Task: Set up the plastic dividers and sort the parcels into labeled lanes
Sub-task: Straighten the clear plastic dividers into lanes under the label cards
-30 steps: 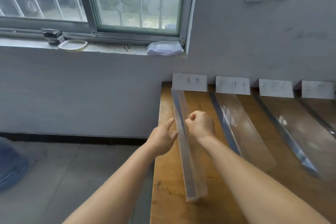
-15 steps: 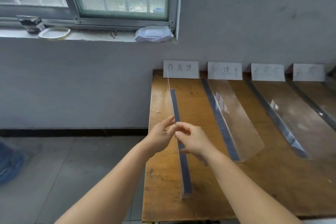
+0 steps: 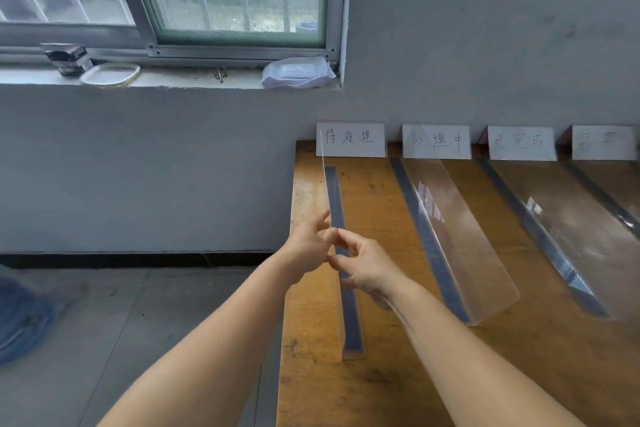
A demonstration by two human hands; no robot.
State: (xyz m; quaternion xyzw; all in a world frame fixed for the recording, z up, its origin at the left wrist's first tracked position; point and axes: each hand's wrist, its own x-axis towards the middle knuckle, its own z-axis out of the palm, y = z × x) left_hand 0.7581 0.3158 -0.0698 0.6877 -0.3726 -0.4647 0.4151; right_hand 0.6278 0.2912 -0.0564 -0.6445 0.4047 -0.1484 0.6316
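Observation:
The leftmost clear plastic divider [image 3: 334, 191], an L-shaped strip with a grey base, stands upright and edge-on along the left side of the wooden table [image 3: 381, 385]. My left hand [image 3: 308, 248] pinches its thin top edge from the left. My right hand [image 3: 367, 269] meets it from the right, index finger and thumb pinching the same edge. Two more clear dividers [image 3: 460, 246] [image 3: 571, 239] lean to the right further along, and a third shows at the frame edge. Paper label cards [image 3: 350, 139] [image 3: 436, 141] stand against the wall at the head of each lane. No parcels are in view.
The table's left edge [image 3: 287, 288] drops to a grey floor, where a blue object [image 3: 20, 319] lies at the far left. The windowsill above holds a white packet [image 3: 298, 72], a tape roll [image 3: 110, 74] and a dark box [image 3: 67, 57].
The leftmost divider has gone from leaning over to standing upright. My right hand opened from a fist above it to a pinch on its top edge, and my left hand closed in.

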